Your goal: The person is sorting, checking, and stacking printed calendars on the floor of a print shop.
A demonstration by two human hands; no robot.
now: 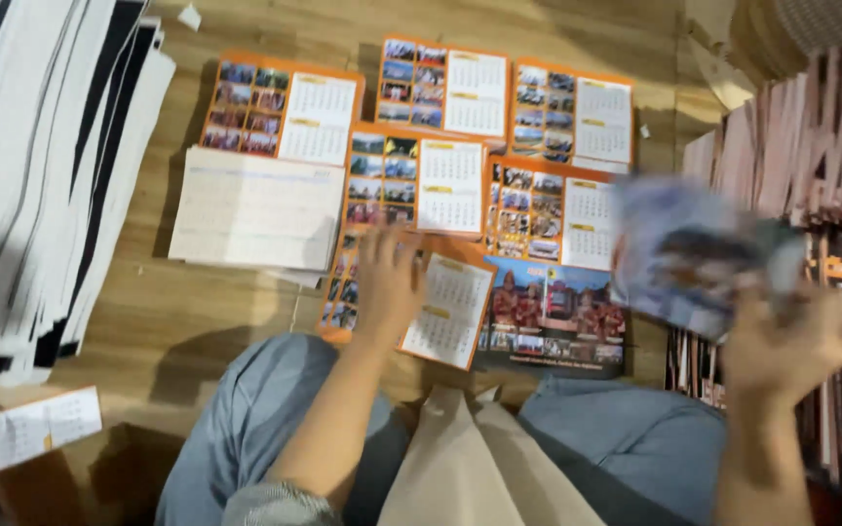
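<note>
Wooden flooring (pixel 177 321) carries the whole spread, seen from above a seated person in blue trousers (pixel 246 429). A tall slanted stack of black-and-white sheets (pixel 41 175) fills the left side, and upright brown-edged stacks (pixel 811 146) line the right. Between them lie orange-bordered calendar sheets (pixel 440 88) in overlapping rows, each with a photo grid beside month tables, next to a pale printed sheet (pixel 255 209) and a dark photo sheet (pixel 553 317). The left hand (pixel 389 282) lies flat, fingers spread, pressing on the nearest calendar sheet (pixel 445 312) just ahead of the knees. The right hand (pixel 782 356) is raised near the right stacks, gripping the lower edge of a blurred bluish photo sheet (pixel 694 258) held above the floor.
</note>
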